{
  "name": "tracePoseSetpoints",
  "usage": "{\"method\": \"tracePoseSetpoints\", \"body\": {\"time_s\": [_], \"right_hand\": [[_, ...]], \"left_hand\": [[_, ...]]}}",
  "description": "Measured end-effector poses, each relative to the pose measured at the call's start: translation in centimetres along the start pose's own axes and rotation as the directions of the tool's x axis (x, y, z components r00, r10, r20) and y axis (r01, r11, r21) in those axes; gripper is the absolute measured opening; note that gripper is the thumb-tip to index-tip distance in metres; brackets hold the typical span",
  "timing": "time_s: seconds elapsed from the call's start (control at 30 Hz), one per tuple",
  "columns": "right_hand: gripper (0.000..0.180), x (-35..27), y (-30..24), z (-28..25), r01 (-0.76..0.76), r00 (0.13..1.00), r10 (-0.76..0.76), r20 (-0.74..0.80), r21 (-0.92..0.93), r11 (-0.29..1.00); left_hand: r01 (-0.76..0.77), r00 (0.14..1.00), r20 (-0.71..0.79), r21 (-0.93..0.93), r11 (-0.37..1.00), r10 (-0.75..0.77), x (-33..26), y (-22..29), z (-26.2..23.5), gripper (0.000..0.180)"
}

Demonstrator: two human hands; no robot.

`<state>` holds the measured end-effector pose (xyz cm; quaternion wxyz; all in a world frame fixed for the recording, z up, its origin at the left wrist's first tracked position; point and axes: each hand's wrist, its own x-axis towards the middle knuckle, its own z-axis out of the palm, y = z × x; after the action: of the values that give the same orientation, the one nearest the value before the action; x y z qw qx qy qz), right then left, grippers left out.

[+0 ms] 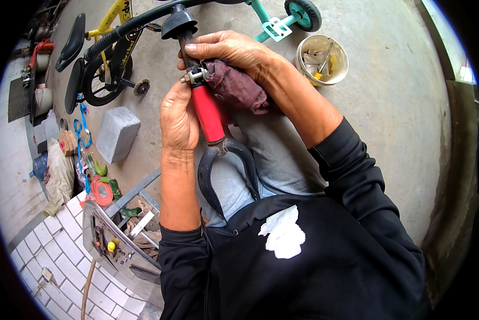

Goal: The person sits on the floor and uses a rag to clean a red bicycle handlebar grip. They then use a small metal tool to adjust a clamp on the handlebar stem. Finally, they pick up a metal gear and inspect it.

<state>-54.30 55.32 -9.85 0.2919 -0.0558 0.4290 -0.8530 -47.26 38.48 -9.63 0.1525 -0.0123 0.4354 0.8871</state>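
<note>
Yellow and black, a small bicycle [123, 50] is standing at the left, with a grey block [117, 134] sitting nearer the person on the concrete floor [388, 80]. Toward the middle, the left hand [178, 114] is closing around the upper end of a red tube [208, 114] beside its bolted clamp [196, 76], the tube's black fork [204, 173] reaching over the lap. The right hand [234, 50] is gripping the black shaft [186, 44] above, a maroon cloth [237, 88] bunching beneath, while a dirty white bucket [339, 61] is standing farther right.

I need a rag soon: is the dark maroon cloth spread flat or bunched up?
Bunched up: the dark maroon cloth makes a thick, creased bundle beside the bright red cylindrical tube.
</note>
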Motion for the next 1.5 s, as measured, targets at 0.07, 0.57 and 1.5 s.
{"method": "tracePoseSetpoints", "body": {"time_s": [0.07, 0.57, 1.5], "right_hand": [[0.035, 0.0, 0.0, 0.0, 0.013, 1.0, -0.013, -0.004, -0.027, 1.0], [0.035, -0.7, -0.4, 0.9, -0.016, 0.999, 0.016, -0.031, -0.012, 1.0], [0.025, -6.1, 1.0, 3.2, 0.123, 0.92, -0.306, -0.243, -0.564, 0.817]], "left_hand": [[0.003, 1.0, 0.003, -0.012, 1.0, -0.003, 0.0, -0.1, -0.1, 0.028], [0.021, 0.999, -0.031, -0.067, 0.998, -0.023, -0.3, -0.2, 0.2, 0.026], [-0.225, 0.887, -0.097, 0.765, 0.604, 0.452, -0.8, 1.1, 1.6, 0.026]]}}
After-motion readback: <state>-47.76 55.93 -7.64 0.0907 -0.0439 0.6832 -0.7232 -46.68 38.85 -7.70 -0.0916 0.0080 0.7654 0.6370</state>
